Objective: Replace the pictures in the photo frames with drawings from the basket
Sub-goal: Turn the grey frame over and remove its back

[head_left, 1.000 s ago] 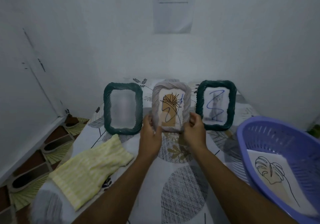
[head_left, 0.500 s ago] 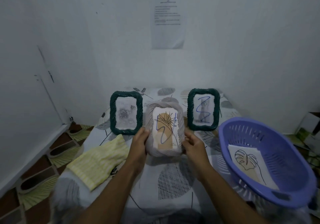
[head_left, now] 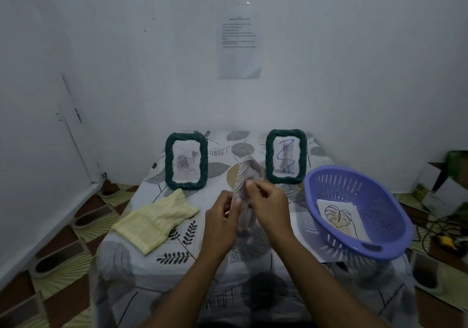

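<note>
White-walled corner, table [head_left: 141,256] in leaf-print cover. Left hand [head_left: 222,222] and right hand [head_left: 268,206] both grip the grey frame [head_left: 241,178] above table centre; it's blurred, apparently edge-on. Left green frame [head_left: 186,160] and right green frame [head_left: 286,156] stand upright behind. Purple basket [head_left: 374,201] at right holds a leaf drawing [head_left: 340,217]. Yellow cloth [head_left: 157,217] lies left.

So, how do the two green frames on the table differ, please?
The left green frame holds a pale flower picture; the right green frame holds a picture with a blue squiggle. The left stands behind the yellow cloth, the right beside the purple basket. Both stand upright with twisted rims.
</note>
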Motion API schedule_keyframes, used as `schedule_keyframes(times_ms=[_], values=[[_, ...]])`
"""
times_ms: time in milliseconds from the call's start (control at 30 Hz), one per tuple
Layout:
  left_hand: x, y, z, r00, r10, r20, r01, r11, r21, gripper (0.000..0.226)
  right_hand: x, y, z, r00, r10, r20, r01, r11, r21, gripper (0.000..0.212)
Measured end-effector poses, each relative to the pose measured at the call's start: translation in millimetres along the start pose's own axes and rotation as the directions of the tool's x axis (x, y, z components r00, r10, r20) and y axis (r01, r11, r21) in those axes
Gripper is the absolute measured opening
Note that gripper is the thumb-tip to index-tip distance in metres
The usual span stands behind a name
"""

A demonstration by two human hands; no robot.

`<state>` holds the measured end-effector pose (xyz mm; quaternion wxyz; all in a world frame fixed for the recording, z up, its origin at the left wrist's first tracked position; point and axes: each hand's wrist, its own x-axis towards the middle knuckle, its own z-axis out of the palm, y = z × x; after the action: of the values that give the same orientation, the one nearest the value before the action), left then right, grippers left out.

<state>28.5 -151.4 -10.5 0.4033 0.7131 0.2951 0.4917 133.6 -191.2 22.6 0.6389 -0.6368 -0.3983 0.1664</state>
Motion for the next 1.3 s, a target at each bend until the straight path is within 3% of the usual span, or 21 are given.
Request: schedule_keyframes(times_ms=[100,267,400,500,600,667,867,1067,1300], values=[[4.7,0.0,2.4,0.994,0.073,0.087,-0.078,0.996,0.048,0.027,12.3,-5.7,-5.3,0.998,0.063,0.012,-0.063,0.995,0.077,0.021],[9.2,-1.6,0.2,0.981,0.089,0.171,-0.095,0.995,0.026,0.029,24.4,-10.9,-14.5,0.994,0.077,0.073,-0.078,0.997,0.009,0.016],[12.0,1.0,-7.1,0.982,-0.042,0.183,0.066,0.989,-0.132,0.026,25.4,-11.6,-19.3,0.992,0.099,0.078,-0.098,0.995,-0.023,0.006],[18.6,-11.8,-15.5,0.981,-0.181,0.063,0.187,0.976,-0.109,0.023,25.7,-8.8,-22.8,0.99,0.122,0.07,-0.125,0.992,0.035,0.01],[26.0,-29.8,-21.6,0.903,-0.425,0.066,0.43,0.895,-0.121,0.034,25.0,1.0,-24.8,0.973,0.214,0.084,-0.225,0.961,0.158,0.011],[25.6,-38.7,-25.5,0.872,-0.478,0.104,0.489,0.856,-0.17,0.029,23.1,13.6,-25.9,0.958,0.277,0.078,-0.287,0.937,0.2,0.012],[8.2,-55.8,-22.6,0.918,-0.374,0.13,0.396,0.882,-0.255,0.042,18.6,63.7,-20.2,0.898,0.44,0.023,-0.431,0.865,0.257,0.02],[20.6,-73.2,-11.0,0.923,-0.383,-0.025,0.375,0.913,-0.16,0.035,18.5,88.2,-14.4,0.908,0.417,0.046,-0.419,0.897,0.141,0.028],[42.5,-83.9,-5.6,0.907,-0.418,-0.049,0.404,0.897,-0.176,0.023,26.2,87.8,-13.3,0.913,0.37,0.171,-0.397,0.902,0.168,0.02]])
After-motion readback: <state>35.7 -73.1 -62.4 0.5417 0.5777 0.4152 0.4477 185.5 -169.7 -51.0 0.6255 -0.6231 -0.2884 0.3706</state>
